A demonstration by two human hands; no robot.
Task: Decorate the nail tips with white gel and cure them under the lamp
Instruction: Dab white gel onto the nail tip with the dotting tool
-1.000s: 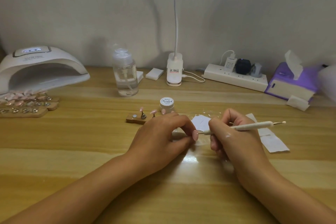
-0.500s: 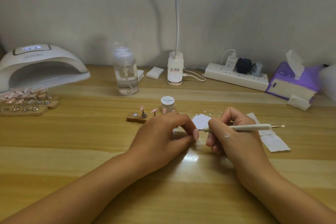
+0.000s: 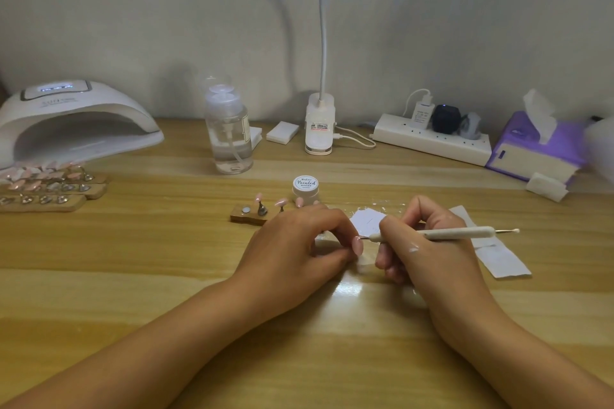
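Observation:
My left hand point(image 3: 295, 242) rests on the table and pinches a pink nail tip point(image 3: 358, 245) between thumb and forefinger. My right hand point(image 3: 422, 242) grips a white dotting pen point(image 3: 445, 233), and the pen's fine point touches the nail tip. A smear of white gel sits on the back of my right hand. A small white gel jar point(image 3: 305, 189) with its lid on stands just beyond my left hand. Next to it a small wooden holder point(image 3: 247, 213) carries pink nail tips on stands. The white curing lamp point(image 3: 73, 123) sits at the far left.
Wooden racks of nail tips point(image 3: 50, 189) lie before the lamp. A clear pump bottle point(image 3: 229, 139), a clip lamp base point(image 3: 319, 126), a power strip point(image 3: 432, 139) and a purple tissue box point(image 3: 538, 149) line the back. White paper pieces point(image 3: 498, 252) lie under my right hand.
My right hand has shifted slightly, keeping the pen point at the nail tip. My left hand holds still with the tip.

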